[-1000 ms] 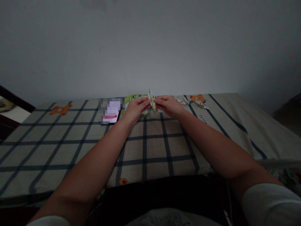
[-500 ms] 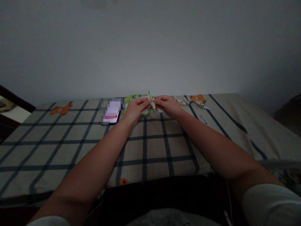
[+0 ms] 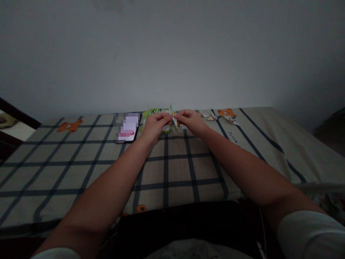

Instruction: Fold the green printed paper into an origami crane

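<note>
Both my hands meet at the far middle of the checked cloth point(image 3: 178, 169). My left hand point(image 3: 155, 124) and my right hand point(image 3: 192, 120) each pinch a small folded piece of patterned paper point(image 3: 173, 117) that stands upright between the fingertips. Behind the hands lies a green patterned sheet point(image 3: 152, 112), partly hidden by my left hand.
A phone point(image 3: 127, 127) with a lit screen lies left of my left hand. Several small folded paper figures point(image 3: 215, 116) lie to the right of my right hand, near an orange bear print. A plain wall rises right behind the cloth's far edge.
The folded paper's upright tip has dropped slightly and the fingertips have shifted a little on it. The arms stay where they were.
</note>
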Available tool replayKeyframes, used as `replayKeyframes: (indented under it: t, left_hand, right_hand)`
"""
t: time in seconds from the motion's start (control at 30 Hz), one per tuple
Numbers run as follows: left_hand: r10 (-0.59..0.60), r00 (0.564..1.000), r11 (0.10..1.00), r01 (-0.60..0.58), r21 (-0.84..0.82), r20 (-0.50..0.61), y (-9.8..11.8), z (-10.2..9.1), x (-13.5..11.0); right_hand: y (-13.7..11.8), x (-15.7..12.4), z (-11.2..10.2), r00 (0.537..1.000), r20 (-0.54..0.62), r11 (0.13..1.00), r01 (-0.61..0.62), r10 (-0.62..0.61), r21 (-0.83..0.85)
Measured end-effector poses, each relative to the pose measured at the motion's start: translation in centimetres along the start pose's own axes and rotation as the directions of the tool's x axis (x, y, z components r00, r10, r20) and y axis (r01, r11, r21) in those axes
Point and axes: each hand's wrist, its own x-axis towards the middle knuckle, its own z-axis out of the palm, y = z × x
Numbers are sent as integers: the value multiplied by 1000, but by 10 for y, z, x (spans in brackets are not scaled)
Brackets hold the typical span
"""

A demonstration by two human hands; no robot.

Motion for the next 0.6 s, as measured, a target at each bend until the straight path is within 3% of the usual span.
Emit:
replayKeyframes:
  t: [0.23,0.6]
  left_hand:
    - [39,999,997,-38,67,-6,2,1,-1]
    - [3,999,987,-8,160,35,-4,-5,4]
  right_hand:
    - [-1,1,0,998,50,997,-50,47,53]
    - [1,3,-10,990,127,997,-49,56,-54]
